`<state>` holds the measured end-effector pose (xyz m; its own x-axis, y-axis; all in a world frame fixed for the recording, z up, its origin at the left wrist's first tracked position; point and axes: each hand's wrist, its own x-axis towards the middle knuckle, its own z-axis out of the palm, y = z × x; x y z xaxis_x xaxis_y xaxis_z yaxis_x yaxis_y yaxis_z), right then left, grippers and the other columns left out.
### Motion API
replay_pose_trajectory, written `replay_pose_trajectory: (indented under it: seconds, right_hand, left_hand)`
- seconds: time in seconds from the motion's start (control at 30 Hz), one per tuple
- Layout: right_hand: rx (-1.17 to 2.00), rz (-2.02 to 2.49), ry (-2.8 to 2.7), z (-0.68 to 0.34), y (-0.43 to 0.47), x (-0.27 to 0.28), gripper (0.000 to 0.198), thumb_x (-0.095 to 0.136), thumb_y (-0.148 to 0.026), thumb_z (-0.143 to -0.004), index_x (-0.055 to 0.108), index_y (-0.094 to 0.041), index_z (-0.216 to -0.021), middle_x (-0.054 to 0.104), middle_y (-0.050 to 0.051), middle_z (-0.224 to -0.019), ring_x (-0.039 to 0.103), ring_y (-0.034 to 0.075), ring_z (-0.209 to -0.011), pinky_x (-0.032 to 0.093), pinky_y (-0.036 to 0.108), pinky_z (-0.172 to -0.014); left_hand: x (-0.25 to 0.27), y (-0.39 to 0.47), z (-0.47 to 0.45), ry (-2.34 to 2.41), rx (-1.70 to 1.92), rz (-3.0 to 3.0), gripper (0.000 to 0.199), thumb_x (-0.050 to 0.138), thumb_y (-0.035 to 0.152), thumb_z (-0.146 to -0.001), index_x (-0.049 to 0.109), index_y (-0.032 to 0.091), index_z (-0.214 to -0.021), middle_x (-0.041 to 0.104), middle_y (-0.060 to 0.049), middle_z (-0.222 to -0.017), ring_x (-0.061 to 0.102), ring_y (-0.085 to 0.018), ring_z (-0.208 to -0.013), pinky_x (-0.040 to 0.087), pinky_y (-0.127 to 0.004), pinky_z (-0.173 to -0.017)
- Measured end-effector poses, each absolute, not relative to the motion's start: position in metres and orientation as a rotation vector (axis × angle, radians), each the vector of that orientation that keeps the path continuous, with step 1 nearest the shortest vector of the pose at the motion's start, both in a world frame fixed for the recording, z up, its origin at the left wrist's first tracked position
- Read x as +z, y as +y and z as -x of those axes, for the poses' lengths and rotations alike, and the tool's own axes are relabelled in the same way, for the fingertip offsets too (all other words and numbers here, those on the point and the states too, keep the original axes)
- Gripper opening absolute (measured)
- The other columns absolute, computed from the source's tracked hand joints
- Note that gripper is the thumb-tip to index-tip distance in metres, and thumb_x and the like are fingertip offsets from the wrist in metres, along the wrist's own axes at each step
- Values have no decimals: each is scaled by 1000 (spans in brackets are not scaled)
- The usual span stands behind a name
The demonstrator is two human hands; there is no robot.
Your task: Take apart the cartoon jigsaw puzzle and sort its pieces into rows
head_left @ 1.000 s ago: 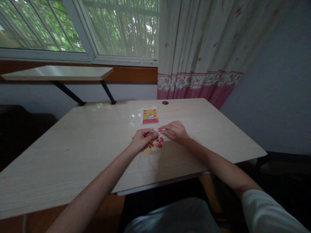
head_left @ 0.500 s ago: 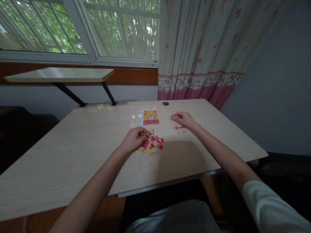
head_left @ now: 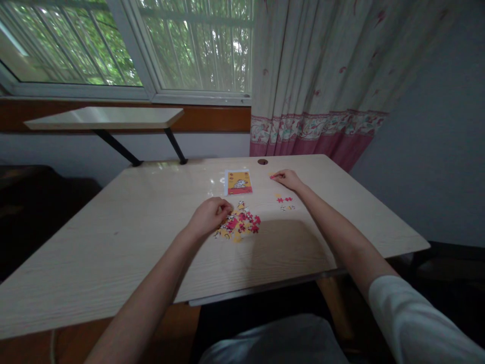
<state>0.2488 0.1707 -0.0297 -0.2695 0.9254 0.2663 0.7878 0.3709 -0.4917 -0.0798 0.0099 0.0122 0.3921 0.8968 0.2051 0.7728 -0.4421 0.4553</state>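
My right hand (head_left: 288, 179) reaches over the far right part of the table, its fingertips closed on a small red puzzle piece (head_left: 272, 177). Beside the near left of a picture card (head_left: 239, 183), my left hand (head_left: 209, 214) is pinched at the edge of a loose heap of puzzle pieces (head_left: 242, 222). What those fingers hold, if anything, is hidden. The heap mixes red, yellow and white bits. Below my right hand lie a few sorted pieces: red ones (head_left: 284, 200), and white patterned ones (head_left: 288, 208) nearer me.
The wooden table (head_left: 151, 227) has a round cable hole (head_left: 262, 162) near its back edge. A raised shelf (head_left: 109, 117) on black struts stands at the back left. Behind are a window and a floral curtain (head_left: 314, 91).
My right hand has moved slightly farther back over the table with the red piece. My left hand stays by the heap. The view has shifted a little to the left.
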Motion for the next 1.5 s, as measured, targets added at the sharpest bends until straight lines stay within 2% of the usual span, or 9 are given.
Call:
replay_pose_trajectory:
  seconds: [0.53, 0.8, 1.0, 1.3, 1.5]
  right_hand:
    - [364, 1470, -2162, -249, 170, -26, 26, 62, -30, -76, 71, -15, -96, 67, 5, -75, 53, 12, -64, 37, 22, -61]
    - [333, 1481, -2138, -251, 161, -22, 29, 62, -27, -75, 68, -12, -99, 66, 5, -74, 53, 11, -63, 38, 22, -61]
    - [293, 1285, -2227, -235, 119, -8, 22, 55, -26, -79, 70, -14, -90, 65, 4, -71, 51, 11, -60, 37, 22, -59]
    - [63, 886, -2493, -184, 42, -1, 18, 52, -25, -85, 68, -19, -86, 68, 5, -77, 59, 14, -72, 38, 27, -70]
    - [-2, 612, -2544, -164, 18, -17, 20, 48, -26, -87, 66, -18, -87, 66, 3, -72, 58, 13, -68, 40, 26, -68]
  left_hand:
    - [13, 9, 80, 1447, 621, -2414, 22, 49, 28, -81, 68, 17, -82, 66, -9, -81, 56, -18, -68, 41, -28, -63]
    - [16, 13, 91, 1328, 588, -2464, 22, 51, 29, -81, 68, 16, -88, 66, -9, -83, 58, -18, -73, 44, -30, -70]
    - [15, 14, 96, 1160, 492, -2551, 25, 56, 29, -78, 66, 17, -97, 65, -9, -92, 58, -20, -86, 44, -33, -81]
    - [12, 14, 88, 1144, 411, -2605, 20, 51, 19, -76, 68, 19, -87, 65, -6, -80, 57, -19, -79, 44, -30, -74]
    - [15, 9, 86, 1228, 489, -2596, 25, 53, 20, -72, 68, 17, -91, 66, -7, -81, 58, -19, -78, 44, -31, -74]
